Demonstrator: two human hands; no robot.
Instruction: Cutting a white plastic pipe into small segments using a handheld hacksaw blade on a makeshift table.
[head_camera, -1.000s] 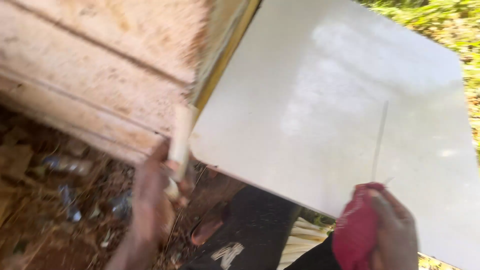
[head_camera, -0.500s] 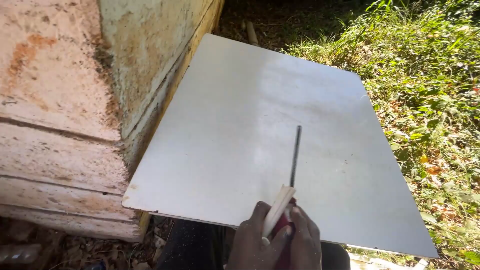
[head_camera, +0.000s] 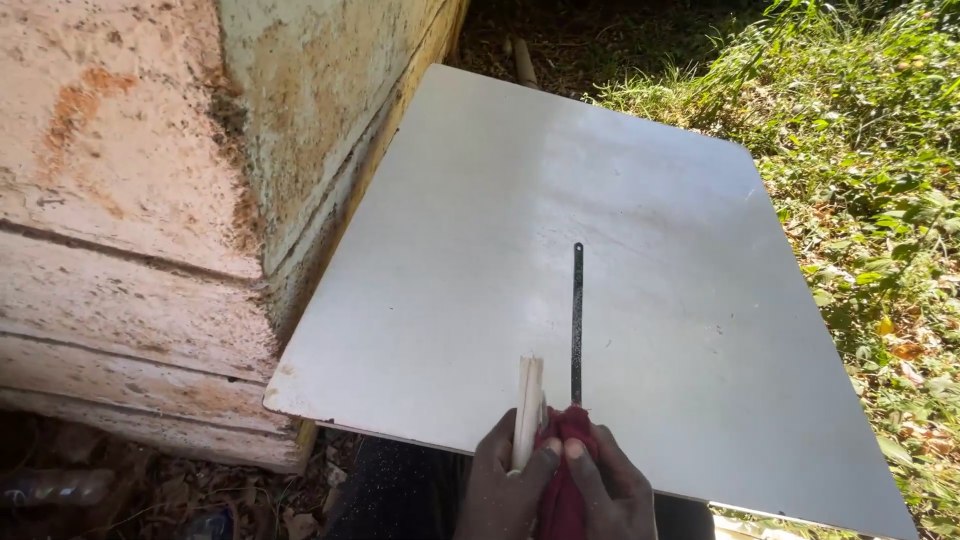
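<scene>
— What are the hands doing?
— Left hand (head_camera: 505, 480) is closed round a short pale stick (head_camera: 527, 410), held upright on the near edge of the white board (head_camera: 520, 230). Right hand (head_camera: 610, 490) grips a dark red cloth (head_camera: 562, 470) wrapped on a thin dark blade (head_camera: 577, 320) lying flat on the board.
— Anything unclear?
— The blade's end is hidden in the cloth; both wrists are cut off below.
— Surroundings?
— Outdoors: worn concrete wall (head_camera: 130, 200) left, grass (head_camera: 860, 150) right

Grey sheet (head_camera: 480, 300), dark blade (head_camera: 577, 320), red cloth (head_camera: 563, 470).
</scene>
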